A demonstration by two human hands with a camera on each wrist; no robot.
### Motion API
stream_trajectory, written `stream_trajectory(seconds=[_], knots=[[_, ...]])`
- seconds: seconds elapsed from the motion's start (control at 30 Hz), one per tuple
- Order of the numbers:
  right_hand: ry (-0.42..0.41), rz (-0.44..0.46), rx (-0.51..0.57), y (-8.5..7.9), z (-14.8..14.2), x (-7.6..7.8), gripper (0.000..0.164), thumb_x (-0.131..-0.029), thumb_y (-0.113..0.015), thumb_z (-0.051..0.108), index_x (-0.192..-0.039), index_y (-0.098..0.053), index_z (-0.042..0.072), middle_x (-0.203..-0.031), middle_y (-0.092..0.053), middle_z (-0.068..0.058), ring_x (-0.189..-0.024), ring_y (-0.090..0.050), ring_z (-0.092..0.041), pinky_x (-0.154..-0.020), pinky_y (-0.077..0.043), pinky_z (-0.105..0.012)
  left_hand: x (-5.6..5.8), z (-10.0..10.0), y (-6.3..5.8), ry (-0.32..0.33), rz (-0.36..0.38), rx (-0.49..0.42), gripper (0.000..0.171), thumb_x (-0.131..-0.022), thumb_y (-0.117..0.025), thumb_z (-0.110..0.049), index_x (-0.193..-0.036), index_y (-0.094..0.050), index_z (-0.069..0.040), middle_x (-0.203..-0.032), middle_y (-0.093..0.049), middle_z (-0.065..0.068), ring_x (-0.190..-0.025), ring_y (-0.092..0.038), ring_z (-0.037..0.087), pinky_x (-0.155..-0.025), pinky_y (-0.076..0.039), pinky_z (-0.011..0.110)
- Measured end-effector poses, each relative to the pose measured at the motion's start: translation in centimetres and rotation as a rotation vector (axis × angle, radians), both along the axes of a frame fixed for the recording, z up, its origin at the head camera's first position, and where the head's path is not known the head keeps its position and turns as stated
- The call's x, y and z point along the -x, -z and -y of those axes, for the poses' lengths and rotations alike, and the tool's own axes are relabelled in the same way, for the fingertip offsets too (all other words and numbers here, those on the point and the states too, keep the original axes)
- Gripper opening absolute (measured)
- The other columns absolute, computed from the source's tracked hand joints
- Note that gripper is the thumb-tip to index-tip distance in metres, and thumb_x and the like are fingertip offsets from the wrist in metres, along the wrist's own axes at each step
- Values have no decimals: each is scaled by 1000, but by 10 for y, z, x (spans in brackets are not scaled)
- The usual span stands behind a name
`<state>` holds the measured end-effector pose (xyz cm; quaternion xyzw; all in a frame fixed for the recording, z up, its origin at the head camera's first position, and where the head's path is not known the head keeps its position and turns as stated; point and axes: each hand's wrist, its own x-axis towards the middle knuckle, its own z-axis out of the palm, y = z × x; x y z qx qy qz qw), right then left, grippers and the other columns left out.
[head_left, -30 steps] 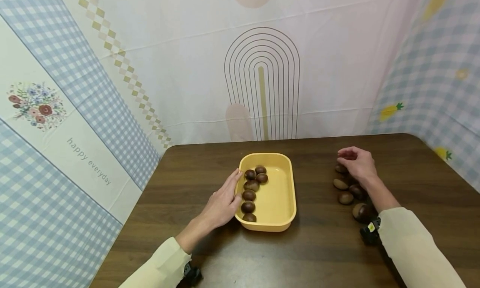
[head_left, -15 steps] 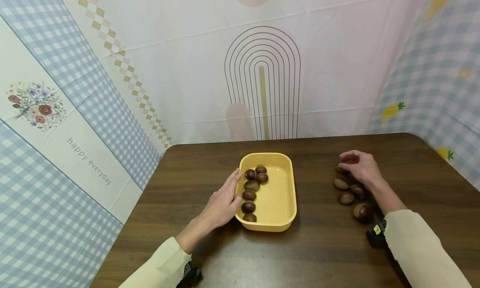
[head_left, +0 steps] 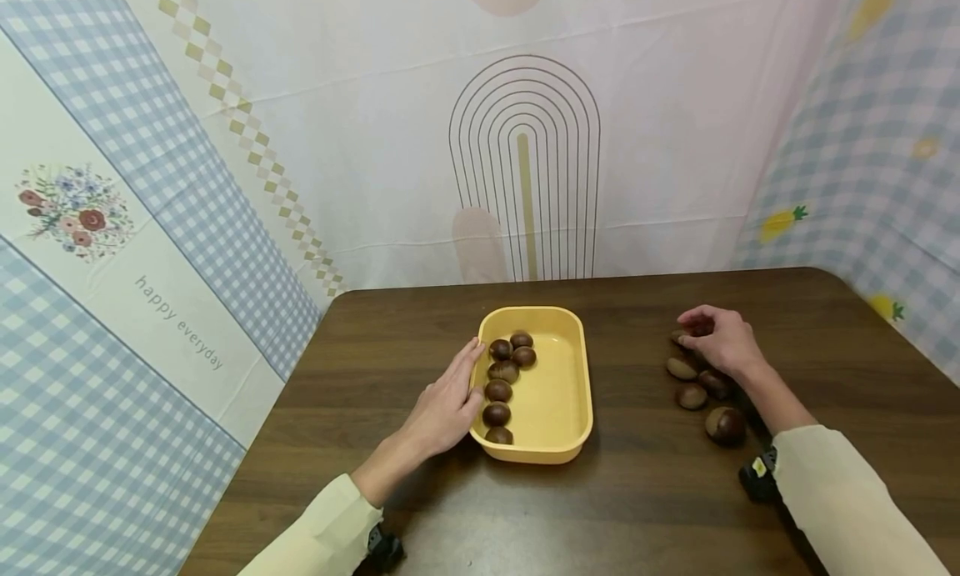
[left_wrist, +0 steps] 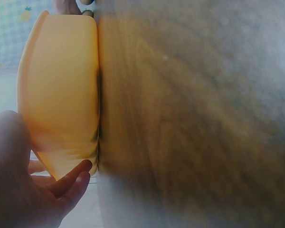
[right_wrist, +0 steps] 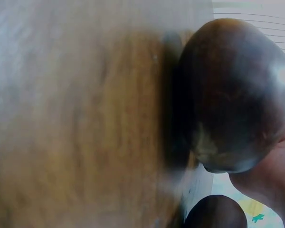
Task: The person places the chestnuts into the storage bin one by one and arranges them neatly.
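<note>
In the head view my left hand rests on the left side of a yellow rectangular tray, its fingers extended along the outer wall and the thumb at the rim. Several glossy brown chestnuts line the tray's left half. My right hand is bent low over a chestnut at the far end of a loose group, thumb right beside it. I cannot tell whether the fingers pinch that nut. A large chestnut fills much of the right wrist view and hides most of the hand.
More loose chestnuts lie on the dark wooden table under and before my right wrist, the biggest chestnut nearest me. A patterned cloth hangs behind the table's back edge, with checked cloth at both sides.
My right hand has drawn slightly back toward me, its thumb shifting at the far chestnut and uncovering more of the nuts beside the wrist. The left hand and tray stay put.
</note>
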<state>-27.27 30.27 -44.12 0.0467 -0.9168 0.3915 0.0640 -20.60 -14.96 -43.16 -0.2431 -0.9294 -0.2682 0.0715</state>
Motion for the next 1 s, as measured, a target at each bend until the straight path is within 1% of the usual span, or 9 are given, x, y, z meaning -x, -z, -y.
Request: stream_trajectory(seconds=[0.17, 0.23, 0.4, 0.47, 0.53, 0.67, 0.77, 0.9, 1.0], knots=[[7, -14, 3, 1, 0, 0, 30, -98, -73, 7, -124, -67, -7, -117, -70, -30, -109, -65, -44, -85, -49, -40, 0, 0, 0, -1, -4, 1, 65, -102, -50, -15, -165, -36, -8, -174, -29, 8, -147, -47, 31, -103, -49, 63], [11, -17, 7, 1, -1, 0, 30, -98, -73, 7, -124, -66, -7, -118, -70, -30, -109, -66, -44, -85, -48, -39, 0, 0, 1, -2, -8, 3, 65, -102, -50, -15, -165, -36, -7, -174, -29, 8, -147, -48, 31, -103, -49, 63], [18, -23, 17, 2, -3, 0, 30, -98, -73, 6, -124, -66, -7, -119, -70, -31, -109, -66, -45, -91, -48, -52, 0, 0, 0, -4, -2, 6, 65, -102, -50, -16, -166, -35, -8, -174, -28, 7, -146, -48, 31, -102, -49, 63], [17, -27, 17, 2, -3, 0, 30, -98, -73, 6, -124, -66, -7, -118, -70, -31, -109, -65, -45, -91, -48, -54, -1, 0, 0, -5, 1, 8, 65, -103, -50, -17, -166, -35, -9, -174, -28, 7, -147, -48, 31, -103, -49, 63], [15, -30, 14, 2, -3, 0, 30, -98, -73, 6, -124, -66, -7, -118, -70, -31, -108, -66, -44, -90, -48, -49, 0, 0, 0, -6, 0, 8, 65, -103, -49, -17, -166, -35, -8, -174, -28, 8, -147, -48, 31, -103, -49, 63], [15, -37, 13, -1, -3, -1, 29, -99, -73, 7, -124, -66, -6, -117, -70, -29, -107, -66, -41, -82, -48, -30, 0, 0, 0, -4, -2, 6, 65, -103, -49, -17, -165, -35, -8, -174, -28, 8, -147, -48, 31, -103, -49, 63], [14, -44, 19, -5, -3, -1, 30, -99, -73, 7, -124, -66, -6, -118, -70, -29, -108, -65, -40, -76, -45, -19, 0, 0, 0, -2, -4, 4, 65, -103, -49, -17, -165, -35, -7, -174, -29, 9, -147, -48, 31, -103, -49, 62], [9, -54, 25, -10, -2, -2, 30, -99, -73, 8, -124, -66, -6, -119, -70, -29, -107, -65, -36, -73, -44, -14, 0, -1, 0, 1, -10, 3, 64, -103, -49, -15, -165, -36, -6, -174, -29, 10, -147, -48, 31, -103, -49, 62], [6, -62, 29, -13, 0, -2, 30, -99, -74, 9, -124, -67, -6, -118, -70, -28, -104, -65, -29, -72, -45, -12, -1, -1, -1, 2, -10, 2, 64, -103, -49, -15, -165, -35, -6, -174, -29, 10, -147, -48, 31, -103, -49, 62]])
